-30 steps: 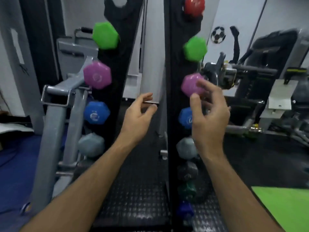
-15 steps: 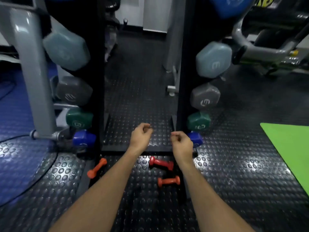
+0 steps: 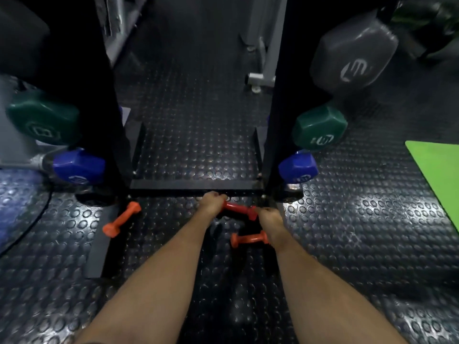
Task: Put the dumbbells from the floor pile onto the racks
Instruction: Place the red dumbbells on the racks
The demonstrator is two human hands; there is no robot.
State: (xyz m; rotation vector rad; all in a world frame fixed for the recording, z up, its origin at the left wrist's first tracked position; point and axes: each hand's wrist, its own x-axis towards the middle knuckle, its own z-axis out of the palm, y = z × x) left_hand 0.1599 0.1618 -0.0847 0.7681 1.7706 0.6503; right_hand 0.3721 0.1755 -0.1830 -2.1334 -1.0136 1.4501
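Three small dumbbells on floor, lower centre of frame: red dumbbell (image 3: pixel 238 208), orange dumbbell (image 3: pixel 249 239) just below it, another orange one (image 3: pixel 121 219) to left. My left hand (image 3: pixel 211 203) curled round red one's left end; my right hand (image 3: pixel 269 220) at its right end, grip there hard to tell. Judge them light, stiff, coated, not fragile; best hold is narrow middle bar. Studded rubber floor (image 3: pixel 360 219), shiny. Racks (image 3: pixel 275 95) upper left and right, loaded with bigger weights; green mat (image 3: pixel 437 175) at right edge.
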